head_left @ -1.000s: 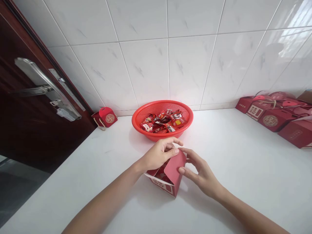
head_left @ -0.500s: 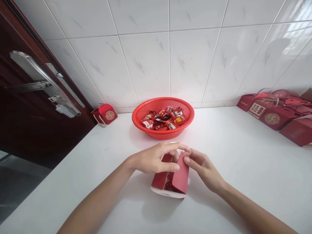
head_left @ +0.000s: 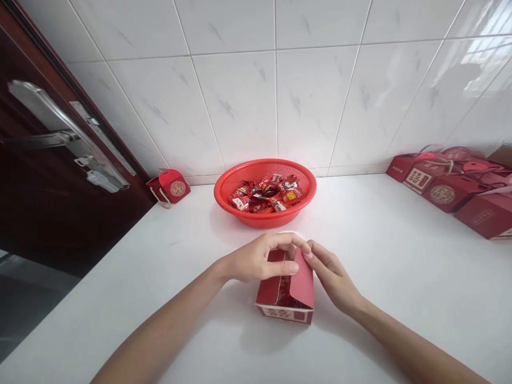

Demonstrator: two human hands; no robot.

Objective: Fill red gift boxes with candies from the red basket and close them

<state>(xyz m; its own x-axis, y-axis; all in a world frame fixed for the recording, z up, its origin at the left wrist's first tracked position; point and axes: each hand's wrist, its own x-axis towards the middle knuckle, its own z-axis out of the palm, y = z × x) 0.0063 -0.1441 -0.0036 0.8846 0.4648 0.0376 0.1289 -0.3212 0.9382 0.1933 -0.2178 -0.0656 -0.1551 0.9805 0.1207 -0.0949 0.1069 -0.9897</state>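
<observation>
A small red cardboard candy box (head_left: pixel 302 282) sits on the white table in front of me, its two top flaps folded inward with a gap between them. Red printed contents show dimly through that gap. Its near end panel carries a pale printed patch. My left hand (head_left: pixel 264 258) arches over the far part of the box, thumb on the top flaps and fingers bent over the far end. At the right far corner, my right hand (head_left: pixel 330 274) grips the right flap and side, its thumb on top. The fingertips of both hands meet there, and some fingers are hidden.
Behind the box stands a red plastic basket (head_left: pixel 224 208) of red-wrapped candies (head_left: pixel 276 194). A finished red box with rope handle (head_left: pixel 170 186) is at the back left, near the dark door (head_left: pixel 36 186). Several red boxes (head_left: pixel 448 192) crowd the right back, along the tiled wall (head_left: pixel 236 106).
The near end of the box has turned: its white-edged end flap stuck out before, and now the printed end panel faces me. The box has shifted slightly right; both hands keep their hold.
</observation>
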